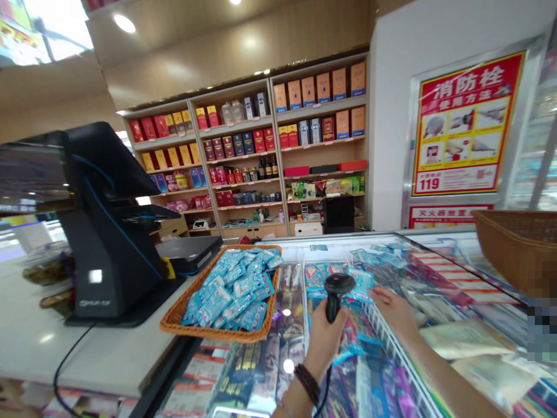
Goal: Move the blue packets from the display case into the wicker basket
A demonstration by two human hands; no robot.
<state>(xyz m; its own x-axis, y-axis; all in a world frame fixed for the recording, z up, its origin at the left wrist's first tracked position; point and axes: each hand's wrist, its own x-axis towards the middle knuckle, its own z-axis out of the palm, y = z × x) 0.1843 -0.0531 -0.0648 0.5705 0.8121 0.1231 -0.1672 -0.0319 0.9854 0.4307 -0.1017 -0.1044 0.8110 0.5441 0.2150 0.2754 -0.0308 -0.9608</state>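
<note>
My left hand point(326, 337), a dark bracelet point(307, 383) on its wrist, is wrapped round the handle of a black barcode scanner point(339, 284). The scanner's head points forward, and its cord hangs below the wrist. To its right, my right hand point(394, 307) pinches the edge of a small blue snack packet point(361, 283) just beside the scanner head. Both hands are above a glass-topped freezer point(300, 249). On the left stands an orange wicker basket point(217, 332) heaped with similar blue packets point(237, 287).
A black checkout terminal point(113, 232) stands on the white counter point(126, 360) at left. Wrapped frozen goods lie in the freezer, parted by a white wire divider point(398, 360). A brown wicker basket point(517, 249) is at far right. Shelves of boxes point(243, 145) line the back wall.
</note>
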